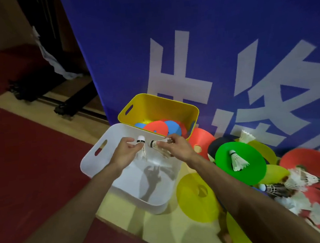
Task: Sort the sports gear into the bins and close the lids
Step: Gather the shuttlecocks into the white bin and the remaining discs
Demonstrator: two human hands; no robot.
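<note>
- Right forearm [259,209] and left forearm [71,204] reach in from the bottom edge and meet over the white bin [90,162], which stands on the floor.
- Left hand [125,152] has its grip closed in a pinch, thumb and fingertips round a shuttlecock [141,140] held cork up, with the feathers hanging into the bin's mouth.
- Right hand [176,147] has its grip pinched on a second shuttlecock [154,144], cork pointing left. Whether another is tucked behind it I cannot tell.
- Both hang above the open bin and inside its rim line, so the step in hand looks like a drop: loosen each pinch and let them fall, with no throw needed.
- Feathers are frail, so a light hold near the cork and a low release should spare them.
- Keep the sort straight: the yellow bin [157,104] just behind holds flat disc markers, so shuttlecocks belong in the white one only.
- More waits at the right: a loose shuttlecock [237,160] lies on the green disc [256,171], and a heap of shuttlecocks [300,182] lies among red and yellow discs.
- No lid shows in view, so closing is likely far off.
</note>
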